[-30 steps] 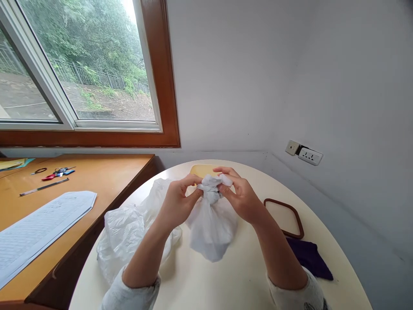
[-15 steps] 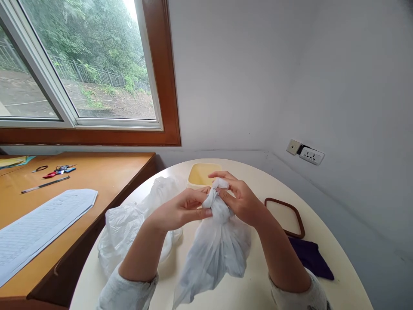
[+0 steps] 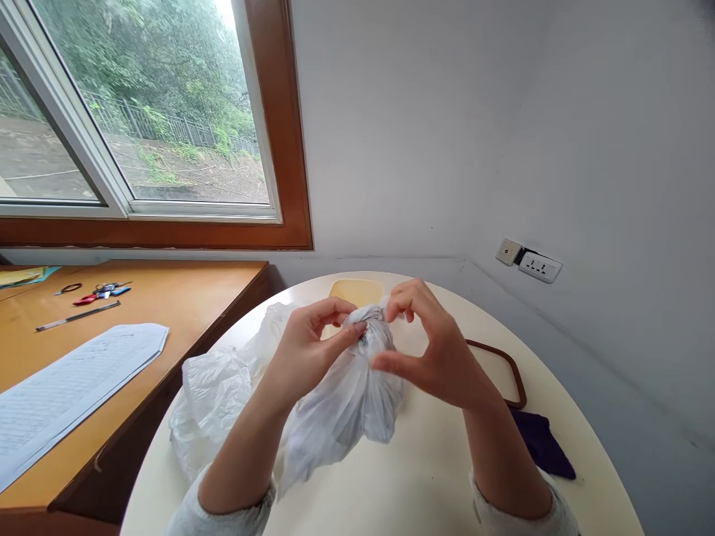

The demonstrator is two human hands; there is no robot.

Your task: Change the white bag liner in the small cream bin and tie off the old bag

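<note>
A white plastic bag (image 3: 349,417) hangs gathered over the table, its neck twisted into a knot near the top. My left hand (image 3: 310,346) pinches this knot between thumb and fingers from the left. On the other side, my right hand (image 3: 433,342) has its thumb spread well away from its curled fingers. Those fingertips are beside the bag's twisted end, and the thumb tip is close to the bag just below the knot. Whether the right fingertips touch the plastic is hard to see. What the bag contains, if anything, is hidden.
Another clear plastic bag (image 3: 215,402) lies crumpled on the round table (image 3: 441,476). A yellow container (image 3: 354,289) stands behind my hands. To the right lie a brown frame (image 3: 517,380) and dark purple cloth (image 3: 541,447). Papers (image 3: 83,372) and a pen (image 3: 78,317) are on the wooden desk.
The knotted bag has tipped and shifted slightly left and up. My right hand has loosened from the knot, its thumb and fingers now apart. The left hand still pinches the knot.
</note>
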